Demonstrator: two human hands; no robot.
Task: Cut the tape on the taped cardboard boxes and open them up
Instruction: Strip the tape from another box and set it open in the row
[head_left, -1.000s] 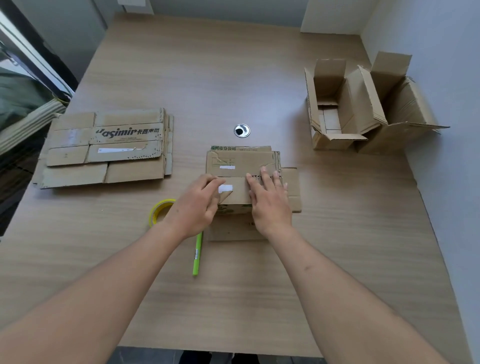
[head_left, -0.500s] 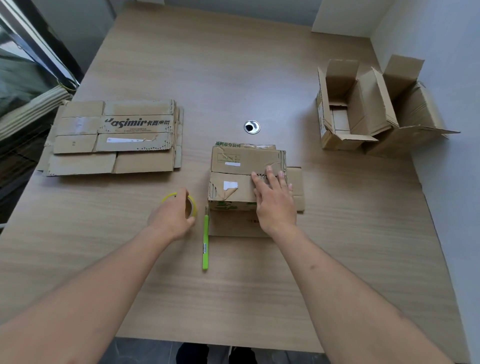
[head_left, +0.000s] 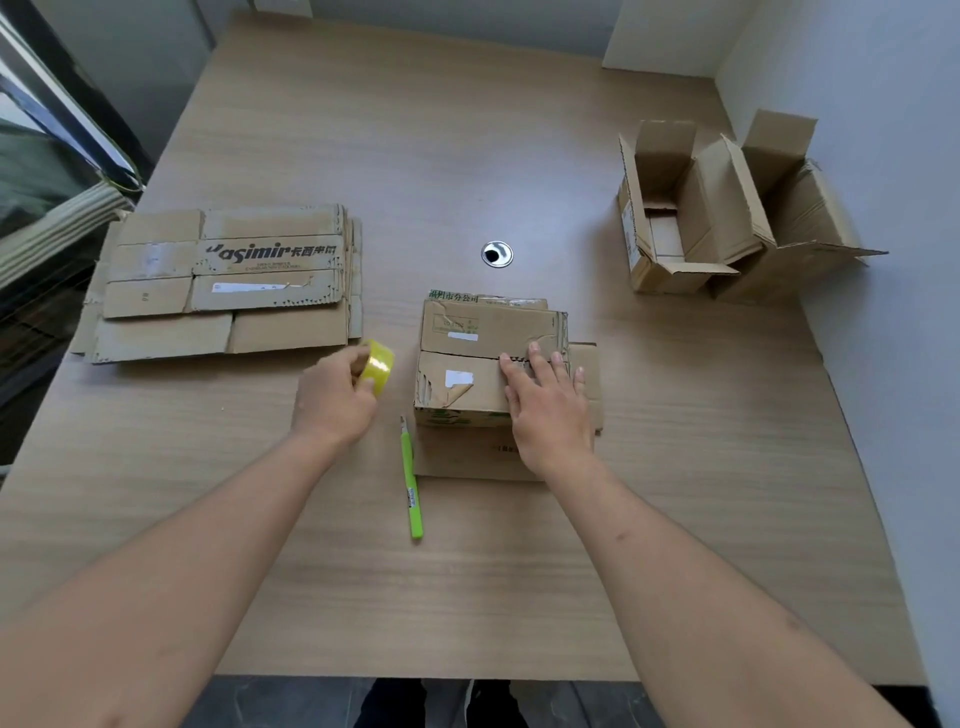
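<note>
Hands (head_left: 335, 397): two; tape roll (head_left: 378, 368), one; opened boxes (head_left: 675, 213), two

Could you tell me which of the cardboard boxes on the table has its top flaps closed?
The middle box under the right hand; the far-right boxes gape open.

Bare table (head_left: 467, 597) lies near; green knife (head_left: 411, 483) lies just left of the box (head_left: 467, 384).

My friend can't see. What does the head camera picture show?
A person's left hand holds a yellow tape roll while the right hand presses flat on a closed cardboard box. A green cutter lies on the wooden table.
</note>
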